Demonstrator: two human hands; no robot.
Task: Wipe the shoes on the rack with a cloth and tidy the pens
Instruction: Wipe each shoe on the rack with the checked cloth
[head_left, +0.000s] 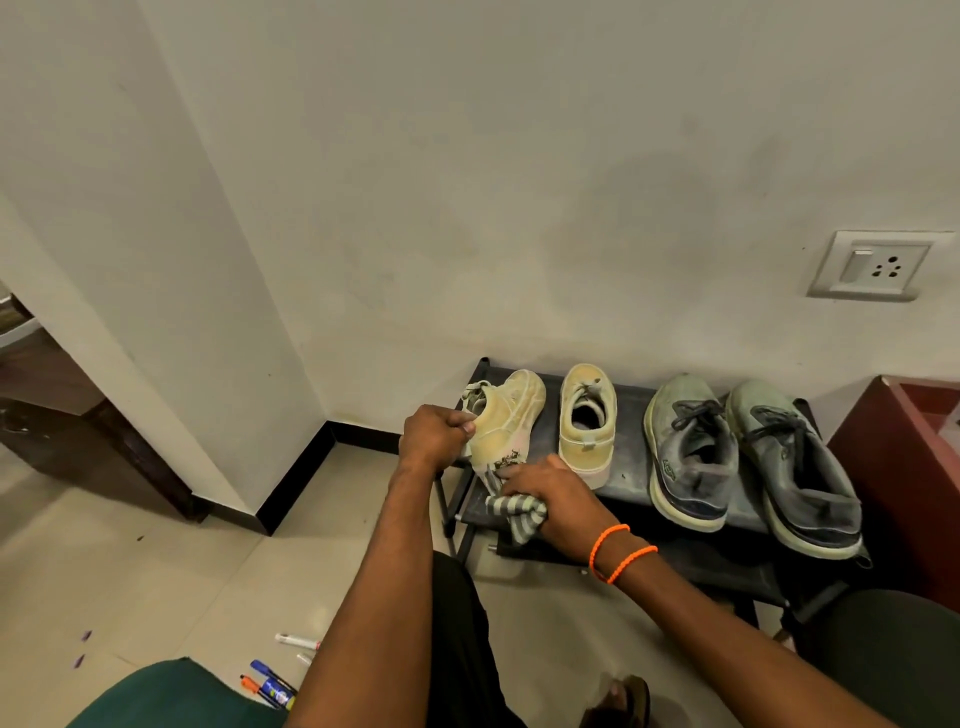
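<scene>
Left hand curled round cream shoe, tilted at rack's left end, frame centre; right hand clutching striped cloth against its heel; pens on floor, lower left.

Pale wall, tiled floor
</scene>
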